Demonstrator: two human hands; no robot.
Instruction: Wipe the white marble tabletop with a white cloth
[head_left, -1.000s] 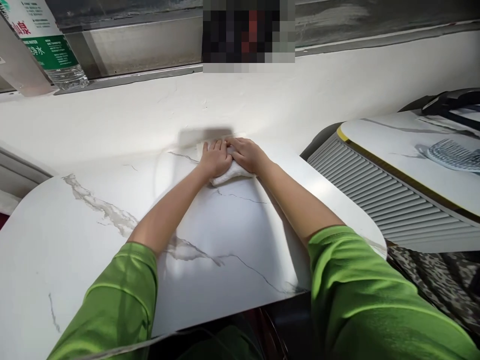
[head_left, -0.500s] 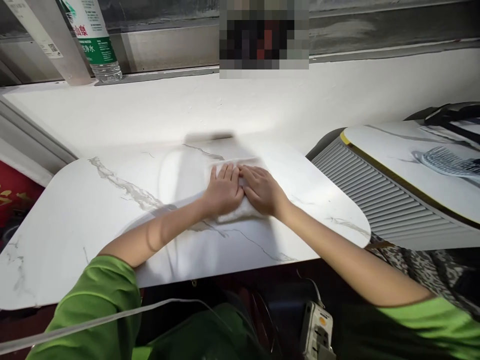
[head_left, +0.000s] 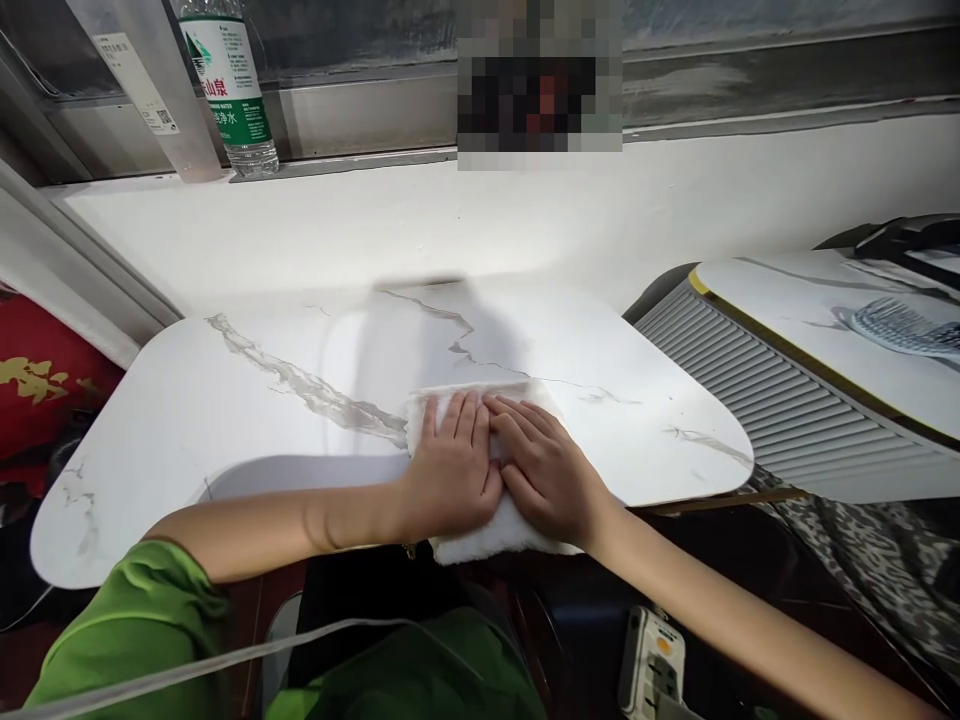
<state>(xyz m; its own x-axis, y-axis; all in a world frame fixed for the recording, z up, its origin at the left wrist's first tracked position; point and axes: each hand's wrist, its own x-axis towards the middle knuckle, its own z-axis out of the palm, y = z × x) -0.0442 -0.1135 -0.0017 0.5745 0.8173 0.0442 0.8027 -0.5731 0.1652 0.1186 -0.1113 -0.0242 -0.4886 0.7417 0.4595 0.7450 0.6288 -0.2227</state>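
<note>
A white fluffy cloth (head_left: 472, 548) lies on the marbled white tabletop (head_left: 315, 340), its near end hanging slightly past the front edge. Flat on it rests my left hand (head_left: 454, 470), fingers stretched out and pointing away from me. My right hand (head_left: 551, 465) presses on the cloth too, angled inward so that it touches the left one; its fingers are extended. The cloth's middle is hidden beneath both palms.
On the ledge behind stand a green-labelled water bottle (head_left: 236, 100) and a frosted tube-like container (head_left: 169, 100). To the right, a second table (head_left: 795, 300) bears a hairbrush (head_left: 900, 325). A power strip (head_left: 652, 660) is below the front edge, and a pale cable (head_left: 247, 655) crosses low.
Both hands and the cloth have slid toward me, from the tabletop's middle to its front edge. The camera view has shifted slightly.
</note>
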